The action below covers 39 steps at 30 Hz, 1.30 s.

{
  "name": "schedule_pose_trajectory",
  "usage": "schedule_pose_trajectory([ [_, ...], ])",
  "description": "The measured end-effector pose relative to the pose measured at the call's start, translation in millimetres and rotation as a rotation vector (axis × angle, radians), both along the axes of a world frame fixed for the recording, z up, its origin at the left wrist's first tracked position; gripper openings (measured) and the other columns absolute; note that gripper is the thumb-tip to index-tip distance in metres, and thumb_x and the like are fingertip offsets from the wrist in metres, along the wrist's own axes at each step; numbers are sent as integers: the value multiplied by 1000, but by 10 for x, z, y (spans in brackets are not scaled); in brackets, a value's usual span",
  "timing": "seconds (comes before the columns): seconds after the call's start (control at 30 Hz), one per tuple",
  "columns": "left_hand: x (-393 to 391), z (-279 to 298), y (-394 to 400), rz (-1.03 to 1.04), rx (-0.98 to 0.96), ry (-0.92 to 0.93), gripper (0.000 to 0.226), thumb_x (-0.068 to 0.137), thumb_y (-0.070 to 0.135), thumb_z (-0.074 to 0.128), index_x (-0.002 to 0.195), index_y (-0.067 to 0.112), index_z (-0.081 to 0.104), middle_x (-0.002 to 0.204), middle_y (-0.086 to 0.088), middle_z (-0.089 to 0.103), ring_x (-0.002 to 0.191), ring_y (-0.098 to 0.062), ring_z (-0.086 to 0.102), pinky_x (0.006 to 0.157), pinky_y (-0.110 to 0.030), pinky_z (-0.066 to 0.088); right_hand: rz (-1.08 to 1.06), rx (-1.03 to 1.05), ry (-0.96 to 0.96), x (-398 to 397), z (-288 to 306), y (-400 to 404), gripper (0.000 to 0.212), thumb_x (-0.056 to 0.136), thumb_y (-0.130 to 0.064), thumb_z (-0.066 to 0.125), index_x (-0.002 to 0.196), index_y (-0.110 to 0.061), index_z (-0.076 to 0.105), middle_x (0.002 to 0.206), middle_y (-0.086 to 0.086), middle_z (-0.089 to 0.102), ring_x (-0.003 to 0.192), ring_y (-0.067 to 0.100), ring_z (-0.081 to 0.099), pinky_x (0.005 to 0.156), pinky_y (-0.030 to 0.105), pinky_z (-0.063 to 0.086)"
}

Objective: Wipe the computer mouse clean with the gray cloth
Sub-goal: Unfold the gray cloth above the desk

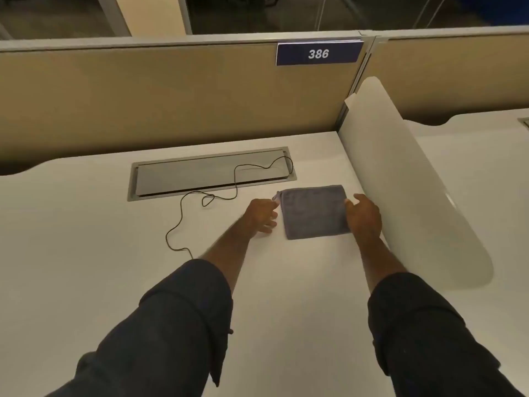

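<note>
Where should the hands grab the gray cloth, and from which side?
Judging by its pose, take the gray cloth at its side edges. It lies flat and folded on the white desk, so only the edges offer anything to pinch. The right hand is already at the right edge; the left hand sits beside the left edge, near the small loop at the far-left corner. Come in from both sides.

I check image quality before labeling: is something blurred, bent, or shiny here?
Head view: the left hand is slightly motion-blurred, the gray cloth fairly sharp; wide-angle bending curves the partition; light is dim and warm; a small glare streak sits on the white divider.
</note>
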<state>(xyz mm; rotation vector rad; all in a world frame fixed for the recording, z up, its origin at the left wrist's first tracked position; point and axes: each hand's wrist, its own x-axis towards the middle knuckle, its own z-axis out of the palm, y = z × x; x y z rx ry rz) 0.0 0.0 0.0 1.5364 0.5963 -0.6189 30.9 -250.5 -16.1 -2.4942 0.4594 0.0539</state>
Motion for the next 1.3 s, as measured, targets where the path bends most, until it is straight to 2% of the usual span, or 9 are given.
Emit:
schedule_pose_trajectory([
  [0.17,217,-123,-117,188,49,97,33,97,34,62,106,3,60,98,-17,68,84,-32,67,71,-44,58,-197,178,175,306,-1,-85,39,91,-37,52,99,-2,67,105,18,68,86,32,62,79,33,47],
  [0.3,335,-187,-228,265,86,130,31,92,24,71,103,-4,66,82,-15,68,71,-29,67,65,-42,58,-248,416,275,503,-115,-191,42,83,-34,63,104,2,65,105,21,68,94,39,65,89,50,53],
  [0.5,399,-280,-434,287,88,114,56,76,18,86,121,0,59,110,-19,70,92,-34,71,65,-40,60,-230,578,321,518,-191,-200,64,79,-42,72,125,0,56,116,13,62,105,32,60,96,43,48],
  [0.63,399,-352,-542,270,70,118,65,70,21,91,122,3,57,112,-17,69,97,-32,70,86,-47,60,-118,496,317,473,-172,-163,57,81,-36,72,122,2,59,124,16,61,110,34,58,99,48,46],
  [0.83,282,-389,-477,272,63,72,53,80,15,82,125,-1,57,116,-19,67,103,-34,67,89,-49,58,10,520,177,269,90,-78,26,81,-28,71,93,-5,68,101,14,70,91,32,64,79,41,53],
  [0.9,195,-352,-384,303,-25,67,48,84,10,77,126,-3,57,119,-20,66,105,-35,65,85,-51,59,71,526,113,189,278,-1,22,81,-28,72,90,-9,68,96,12,71,87,30,66,73,38,54],
  [1.03,-133,-165,-133,304,-185,38,37,92,11,68,125,2,55,103,-11,66,87,-27,66,59,-35,57,230,511,7,-11,814,230,20,79,-27,75,91,-13,67,92,6,72,82,25,68,64,30,51],
  [1.13,-400,-3,96,265,-205,-12,37,94,18,67,126,3,57,97,-8,69,84,-25,68,69,-35,58,393,458,-22,-235,1272,499,25,80,-31,74,96,-14,66,93,0,71,81,17,68,63,23,49],
  [1.3,-924,369,532,325,17,-301,53,92,35,70,136,15,48,131,-4,58,110,-22,59,90,-39,54,636,424,-28,-725,1968,1009,17,79,-30,76,89,-20,67,79,-3,74,74,16,71,68,31,56],
])
